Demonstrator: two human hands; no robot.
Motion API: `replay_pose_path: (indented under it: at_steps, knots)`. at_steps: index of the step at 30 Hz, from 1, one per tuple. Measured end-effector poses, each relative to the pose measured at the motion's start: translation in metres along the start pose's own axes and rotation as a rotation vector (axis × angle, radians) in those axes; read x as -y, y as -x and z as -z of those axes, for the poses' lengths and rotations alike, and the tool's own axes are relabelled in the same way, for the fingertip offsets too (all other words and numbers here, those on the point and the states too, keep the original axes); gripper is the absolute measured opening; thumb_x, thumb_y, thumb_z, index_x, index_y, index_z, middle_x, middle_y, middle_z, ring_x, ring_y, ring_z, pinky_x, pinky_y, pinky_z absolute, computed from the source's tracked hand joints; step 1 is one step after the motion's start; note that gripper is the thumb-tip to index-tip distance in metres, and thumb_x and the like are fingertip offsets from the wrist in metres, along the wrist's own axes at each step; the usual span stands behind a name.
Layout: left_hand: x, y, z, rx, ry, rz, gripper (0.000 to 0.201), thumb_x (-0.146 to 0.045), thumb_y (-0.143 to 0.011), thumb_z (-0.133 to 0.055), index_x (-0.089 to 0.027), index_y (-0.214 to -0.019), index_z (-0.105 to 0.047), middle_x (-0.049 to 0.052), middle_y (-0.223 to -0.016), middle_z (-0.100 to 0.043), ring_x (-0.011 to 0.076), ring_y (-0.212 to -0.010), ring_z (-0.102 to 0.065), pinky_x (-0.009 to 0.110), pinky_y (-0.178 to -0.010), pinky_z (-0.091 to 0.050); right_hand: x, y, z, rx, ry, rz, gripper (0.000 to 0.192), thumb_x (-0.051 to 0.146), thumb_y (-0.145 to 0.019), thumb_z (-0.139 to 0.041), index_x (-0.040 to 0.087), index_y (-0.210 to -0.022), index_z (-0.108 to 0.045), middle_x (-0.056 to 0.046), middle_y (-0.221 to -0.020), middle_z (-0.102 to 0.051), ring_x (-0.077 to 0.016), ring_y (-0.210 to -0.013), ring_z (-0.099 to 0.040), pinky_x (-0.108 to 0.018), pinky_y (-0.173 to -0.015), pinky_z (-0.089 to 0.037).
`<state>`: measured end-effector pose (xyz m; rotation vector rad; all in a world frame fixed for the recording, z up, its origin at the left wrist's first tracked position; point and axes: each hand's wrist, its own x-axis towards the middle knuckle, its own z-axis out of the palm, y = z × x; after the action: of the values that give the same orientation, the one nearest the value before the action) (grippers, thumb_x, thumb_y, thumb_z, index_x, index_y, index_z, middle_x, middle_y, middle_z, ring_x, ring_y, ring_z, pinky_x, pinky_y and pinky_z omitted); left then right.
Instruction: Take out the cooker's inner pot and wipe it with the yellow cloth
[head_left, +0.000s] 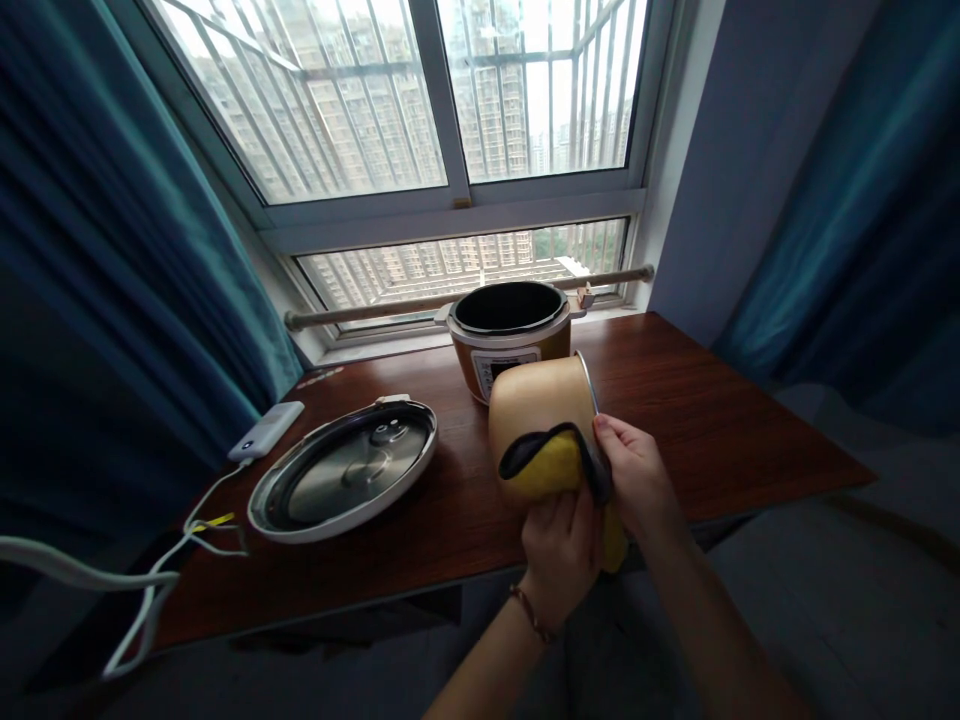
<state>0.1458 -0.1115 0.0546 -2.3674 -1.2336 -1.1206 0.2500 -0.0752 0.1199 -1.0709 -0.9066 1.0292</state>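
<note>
A gold inner pot (540, 390) is tilted on its side above the table's near edge, its rim facing right. My right hand (634, 470) grips that rim, thumb on the edge. Against the pot's outer wall my left hand (559, 540) presses a yellow and dark grey cloth (551, 468), fingers closed on it; part of the cloth hangs down behind the hand. Just behind the pot stands the rice cooker body (469, 360), lidless, with a dark interior and a control panel on its front. To the left lies the cooker lid (360, 470), its metal inner side up.
A white power strip (266, 430) with white cables (161, 580) lies at the table's left edge. The brown wooden table (720, 400) stands below a barred window (525, 90). A horizontal rail (397, 310) crosses behind the cooker, and blue curtains (150, 200) hang at both sides.
</note>
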Motion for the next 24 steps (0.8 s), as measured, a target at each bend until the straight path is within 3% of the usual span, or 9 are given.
replay_pose_path:
  at_steps: [4,11,16,20,24]
  knots:
    - [-0.004,0.030,-0.036,-0.097,-0.040,-0.117,0.027,-0.013,-0.079,-0.048,-0.012,-0.104,-0.057,0.006,-0.067,-0.061,0.0180,-0.060,-0.057,0.031,-0.056,-0.043,0.011,-0.006,0.001,0.041,-0.153,-0.055,0.033,0.046,-0.070,-0.062,0.014,-0.075,-0.065,-0.001,-0.061,-0.063,-0.0153,-0.060,-0.057,-0.025,-0.053,-0.042]
    - [0.002,0.068,-0.066,0.072,-0.061,-0.202,0.025,-0.014,-0.076,-0.055,-0.017,-0.100,-0.057,0.003,-0.073,-0.064,0.0150,-0.062,-0.060,0.025,-0.052,-0.045,0.016,-0.011,0.005,0.074,-0.274,-0.130,0.029,0.041,-0.064,-0.069,0.015,-0.078,-0.068,-0.003,-0.069,-0.068,-0.0195,-0.069,-0.063,-0.027,-0.059,-0.047]
    - [0.025,0.063,-0.050,0.038,-0.117,-0.255,0.034,-0.016,-0.076,-0.058,-0.027,-0.109,-0.057,0.001,-0.082,-0.065,0.0168,-0.077,-0.062,0.028,-0.065,-0.047,0.015,-0.011,0.006,0.069,-0.275,-0.132,0.026,0.040,-0.066,-0.069,0.016,-0.076,-0.067,-0.002,-0.071,-0.069,-0.0186,-0.069,-0.063,-0.027,-0.059,-0.048]
    - [0.047,0.044,-0.023,0.055,-0.142,-0.415,0.045,-0.019,-0.080,-0.056,-0.033,-0.122,-0.049,-0.005,-0.068,-0.060,0.0082,-0.058,-0.056,0.025,-0.062,-0.041,0.014,-0.011,0.004,0.075,-0.291,-0.132,0.027,0.040,-0.067,-0.068,0.016,-0.078,-0.067,-0.003,-0.070,-0.068,-0.0187,-0.069,-0.063,-0.027,-0.059,-0.048]
    - [0.052,0.034,0.000,0.043,-0.163,-0.406,0.040,-0.018,-0.082,-0.053,-0.031,-0.120,-0.052,-0.005,-0.063,-0.056,0.0080,-0.054,-0.051,0.026,-0.058,-0.034,0.014,-0.010,0.001,0.090,-0.305,-0.119,0.028,0.040,-0.070,-0.065,0.015,-0.081,-0.066,-0.003,-0.071,-0.068,-0.0183,-0.069,-0.063,-0.027,-0.060,-0.048]
